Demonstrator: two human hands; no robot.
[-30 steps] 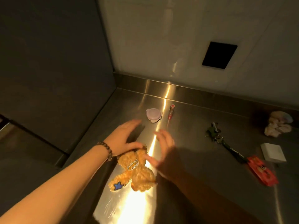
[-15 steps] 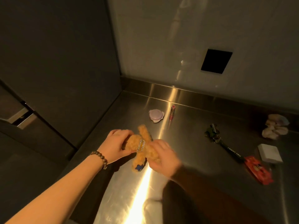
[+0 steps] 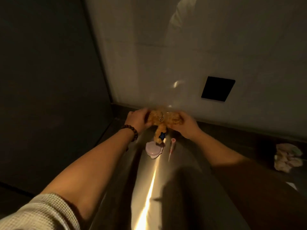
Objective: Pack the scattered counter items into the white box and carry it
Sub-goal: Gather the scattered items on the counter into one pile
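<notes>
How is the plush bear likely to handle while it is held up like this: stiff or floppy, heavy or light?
Probably floppy: the plush bear has a leg drooping freely between the left hand and right hand. Likely light, since fingertips alone seem to carry it. Its fuzzy surface should resist slipping.

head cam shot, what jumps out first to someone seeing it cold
The orange plush bear held up in mid-frame draws the eye first, gripped by the left hand on one side and the right hand on the other, one leg with a blue star dangling. Next comes the bright streak of light down the steel counter, with a small pink lidded container just below the bear. A black square panel stands out on the pale wall, upper right.
</notes>
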